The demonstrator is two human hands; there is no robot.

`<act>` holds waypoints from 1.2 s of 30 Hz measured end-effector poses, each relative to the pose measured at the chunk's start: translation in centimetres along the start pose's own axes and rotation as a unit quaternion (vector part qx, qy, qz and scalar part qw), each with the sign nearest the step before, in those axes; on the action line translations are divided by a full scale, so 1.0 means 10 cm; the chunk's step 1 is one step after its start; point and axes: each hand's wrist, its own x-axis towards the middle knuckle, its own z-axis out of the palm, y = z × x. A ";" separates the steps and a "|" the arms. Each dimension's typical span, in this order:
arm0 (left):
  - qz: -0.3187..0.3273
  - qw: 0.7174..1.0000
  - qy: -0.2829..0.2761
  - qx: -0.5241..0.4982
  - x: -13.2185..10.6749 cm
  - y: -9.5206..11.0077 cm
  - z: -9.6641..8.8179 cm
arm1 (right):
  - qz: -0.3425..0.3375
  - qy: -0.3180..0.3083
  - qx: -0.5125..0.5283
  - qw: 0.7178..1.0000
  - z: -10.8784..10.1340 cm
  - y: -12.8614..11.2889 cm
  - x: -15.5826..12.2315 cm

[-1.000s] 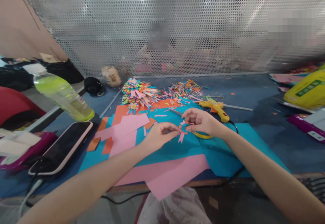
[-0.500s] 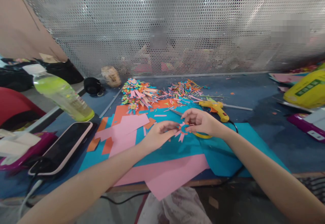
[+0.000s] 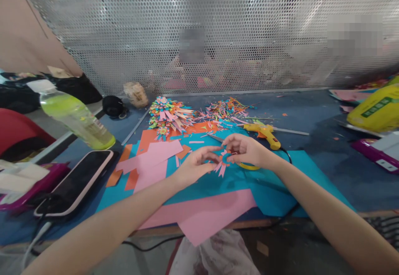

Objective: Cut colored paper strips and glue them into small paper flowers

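Note:
Between my two hands is a small paper rosette (image 3: 222,165) with orange and blue layers and pink notched tails hanging down. My left hand (image 3: 199,163) pinches it from the left. On its other side, the fingers of my right hand (image 3: 243,149) are closed on the blue part. Scissors (image 3: 249,167) with yellow handles lie under my right hand, their blade pointing to the upper left. Beneath both hands is a blue paper sheet (image 3: 199,187), and beyond them stands a heap of finished-looking paper rosettes (image 3: 171,115).
A yellow glue gun (image 3: 263,133) lies beyond my right hand, near a pile of paper shreds (image 3: 227,107). Pink paper (image 3: 205,216) overhangs the front edge. On the left are a phone (image 3: 76,181) and a green drink bottle (image 3: 77,119). A yellow packet (image 3: 377,110) sits at right.
My left hand has shifted very slightly, and the rosette's tails hang a touch lower. My right hand stays almost still.

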 end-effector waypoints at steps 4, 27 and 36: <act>0.012 1.000 0.002 0.007 0.01 -0.03 -0.01 | 0.017 -0.005 0.022 1.000 0.01 -0.01 0.00; 0.013 1.000 -0.022 -0.016 -0.01 -0.02 0.00 | 0.062 0.001 0.008 0.998 0.04 0.00 -0.01; 0.029 0.999 -0.039 -0.014 -0.01 -0.06 -0.01 | 0.076 0.017 0.007 0.997 0.04 -0.03 -0.02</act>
